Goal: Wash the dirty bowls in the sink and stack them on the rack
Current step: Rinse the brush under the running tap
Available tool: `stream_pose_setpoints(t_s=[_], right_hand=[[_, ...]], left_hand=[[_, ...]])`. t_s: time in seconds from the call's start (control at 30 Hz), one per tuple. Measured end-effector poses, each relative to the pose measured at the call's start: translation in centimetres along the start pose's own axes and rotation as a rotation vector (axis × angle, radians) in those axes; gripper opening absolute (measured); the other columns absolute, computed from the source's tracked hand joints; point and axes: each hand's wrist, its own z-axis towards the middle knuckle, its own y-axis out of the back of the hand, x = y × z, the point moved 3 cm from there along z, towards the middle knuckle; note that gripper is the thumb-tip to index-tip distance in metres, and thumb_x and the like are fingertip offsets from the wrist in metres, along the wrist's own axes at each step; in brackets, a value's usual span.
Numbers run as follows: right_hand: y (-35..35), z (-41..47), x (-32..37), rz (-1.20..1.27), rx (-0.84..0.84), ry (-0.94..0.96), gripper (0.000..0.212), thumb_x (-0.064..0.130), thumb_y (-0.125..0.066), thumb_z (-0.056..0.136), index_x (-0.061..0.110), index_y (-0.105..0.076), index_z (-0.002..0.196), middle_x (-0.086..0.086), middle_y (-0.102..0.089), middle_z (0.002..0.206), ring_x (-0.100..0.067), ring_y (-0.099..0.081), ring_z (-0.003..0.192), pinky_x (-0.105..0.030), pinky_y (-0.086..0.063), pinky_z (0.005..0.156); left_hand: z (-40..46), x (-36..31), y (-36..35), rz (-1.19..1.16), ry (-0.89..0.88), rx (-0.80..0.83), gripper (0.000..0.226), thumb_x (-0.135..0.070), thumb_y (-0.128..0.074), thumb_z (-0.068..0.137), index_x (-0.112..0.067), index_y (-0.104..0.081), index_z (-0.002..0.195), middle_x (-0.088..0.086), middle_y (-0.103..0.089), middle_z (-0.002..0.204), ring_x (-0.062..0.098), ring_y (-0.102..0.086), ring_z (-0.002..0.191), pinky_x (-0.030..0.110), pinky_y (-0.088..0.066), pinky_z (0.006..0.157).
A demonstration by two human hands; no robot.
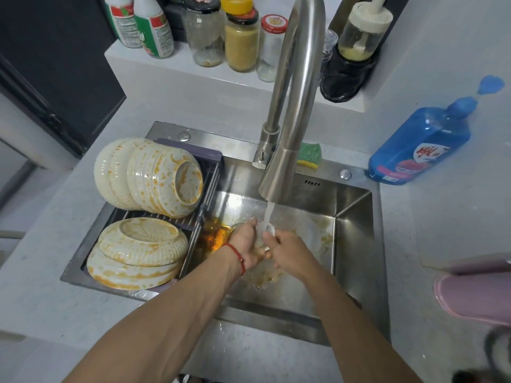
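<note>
Both hands meet under the running water in the steel sink [351, 217]. My left hand [246, 246], with a red string on its wrist, and my right hand [290, 252] grip a small pale object [269, 230] between them; most of it is hidden, so I cannot tell what it is. A dark rack [211, 172] spans the sink's left side. On it, a stack of cream bowls [149, 175] streaked with orange lies tipped on its side. A second stained stack [141, 244] sits upside down nearer me.
The tall steel faucet [287, 150] pours between my hands. Orange greasy water pools at the drain [215, 239]. A green sponge [311, 154] lies behind the faucet, a blue detergent bottle [420, 145] on the right counter. Jars and bottles [240, 37] line the back ledge.
</note>
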Motion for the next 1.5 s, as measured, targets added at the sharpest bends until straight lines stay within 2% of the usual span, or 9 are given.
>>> stream_pose_setpoints(t_s=[0.13,0.27,0.5,0.63,0.73,1.03,1.17,1.27,1.5], right_hand=[[-1.2,2.8,0.1,0.028,-0.041,-0.070,0.056,0.056,-0.031,0.095,0.032,-0.051,0.141,-0.006,-0.066,0.132,-0.035,-0.064,0.117,-0.053,-0.054,0.100],[-2.4,1.6,1.5,0.220,-0.028,-0.073,0.035,0.045,-0.047,0.104,0.027,-0.054,0.134,0.001,-0.068,0.122,-0.019,-0.064,0.111,-0.041,-0.052,0.101],[-0.7,3.6,0.9,0.304,-0.194,-0.186,0.032,0.041,-0.045,0.105,0.022,-0.069,0.098,-0.003,-0.070,0.089,-0.023,-0.066,0.080,-0.042,-0.060,0.077],[-1.3,3.5,0.6,0.744,0.006,-0.380,0.040,0.037,-0.046,0.105,0.005,-0.068,0.101,-0.011,-0.058,0.069,-0.019,-0.050,0.048,-0.027,-0.038,0.043],[-1.4,2.5,0.5,0.988,0.064,-0.325,0.024,0.013,-0.050,0.103,0.005,-0.067,0.118,-0.012,-0.063,0.078,-0.018,-0.054,0.054,-0.031,-0.044,0.046],[-0.8,3.0,1.4,0.034,-0.144,-0.085,0.038,0.039,-0.036,0.110,0.014,-0.066,0.109,-0.008,-0.068,0.109,-0.028,-0.062,0.102,-0.034,-0.046,0.086],[-1.1,2.4,2.0,0.365,0.036,-0.114,0.035,0.029,-0.044,0.108,0.005,-0.064,0.123,-0.031,-0.061,0.130,-0.029,-0.062,0.103,-0.037,-0.052,0.081],[0.0,1.9,1.2,0.477,0.129,-0.026,0.027,0.015,-0.047,0.106,0.028,-0.071,0.107,-0.031,-0.070,0.109,-0.033,-0.065,0.079,-0.042,-0.054,0.070],[2.0,1.8,0.1,0.146,0.246,0.099,0.042,0.018,-0.063,0.101,0.009,-0.056,0.141,-0.006,-0.079,0.099,-0.037,-0.075,0.083,-0.045,-0.064,0.069]], left_hand=[[0.3,1.2,1.1,-0.126,-0.057,-0.031,0.044,-0.029,-0.029,0.112,-0.006,-0.067,0.108,0.017,-0.071,0.114,0.031,-0.066,0.097,0.041,-0.054,0.081],[1.0,1.1,0.7,-0.179,-0.114,-0.077,0.034,-0.029,-0.046,0.106,-0.010,-0.068,0.123,0.011,-0.068,0.127,0.026,-0.064,0.116,0.040,-0.052,0.102],[0.3,1.1,-1.5,-0.197,-0.033,-0.088,0.045,-0.051,-0.029,0.111,-0.020,-0.060,0.104,0.009,-0.065,0.077,0.017,-0.062,0.044,0.018,-0.043,0.039],[1.1,1.0,-0.3,-0.134,-0.017,-0.127,0.056,-0.056,-0.029,0.109,-0.016,-0.065,0.095,0.003,-0.055,0.055,0.013,-0.036,0.029,0.016,-0.028,0.036],[1.4,0.5,-0.4,-0.080,0.008,-0.155,0.056,-0.054,-0.033,0.108,-0.017,-0.064,0.079,-0.002,-0.051,0.046,0.010,-0.033,0.029,0.013,-0.024,0.036],[0.8,2.8,-1.2,-0.341,-0.017,-0.040,0.038,-0.045,-0.048,0.107,-0.017,-0.073,0.114,0.010,-0.075,0.108,0.026,-0.072,0.090,0.032,-0.061,0.058],[1.2,2.0,0.4,-0.237,-0.019,-0.094,0.042,-0.043,-0.040,0.108,-0.015,-0.069,0.100,0.007,-0.069,0.071,0.020,-0.063,0.052,0.022,-0.048,0.042],[0.8,1.6,0.3,-0.155,-0.076,-0.039,0.044,-0.031,-0.034,0.108,-0.012,-0.060,0.077,0.004,-0.047,0.045,0.016,-0.039,0.028,0.017,-0.032,0.034],[0.0,1.8,-0.3,-0.203,-0.059,0.138,0.045,-0.029,-0.027,0.108,-0.006,-0.063,0.094,0.015,-0.066,0.070,0.028,-0.060,0.047,0.029,-0.046,0.039]])
